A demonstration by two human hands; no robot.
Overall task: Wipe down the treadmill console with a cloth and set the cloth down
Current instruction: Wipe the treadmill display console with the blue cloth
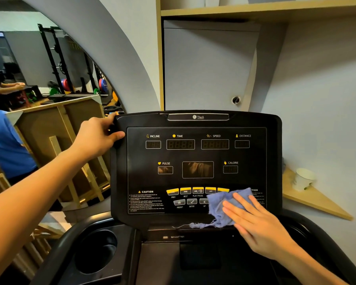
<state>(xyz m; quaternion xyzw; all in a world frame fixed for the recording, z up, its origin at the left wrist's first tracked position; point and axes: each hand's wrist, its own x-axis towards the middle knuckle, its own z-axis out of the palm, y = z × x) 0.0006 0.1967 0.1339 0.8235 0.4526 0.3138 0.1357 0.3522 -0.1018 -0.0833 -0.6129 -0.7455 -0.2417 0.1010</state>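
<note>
The treadmill console (196,161) carries all the readable text. A silver strip (198,117) at its top edge bears the brand "TheA". Above the top row of dark display windows stand "INCLINE", "TIME", "SPEED" and "DISTANCE", each beside a small yellow icon. Lower down, "PULSE" sits over a small window on the left and "CALORIE" over one on the right. Under the yellow buttons (197,190) read "PREV", "NEXT" and "PLAY/PAUSE"; under the grey ones, "PRESET", "ENTER" and "UP". At lower left is "CAUTION" with a warning triangle (the fine print beneath is too small to read). A second heading at lower right shows only "TION", the rest hidden by the blue cloth (224,206).
</note>
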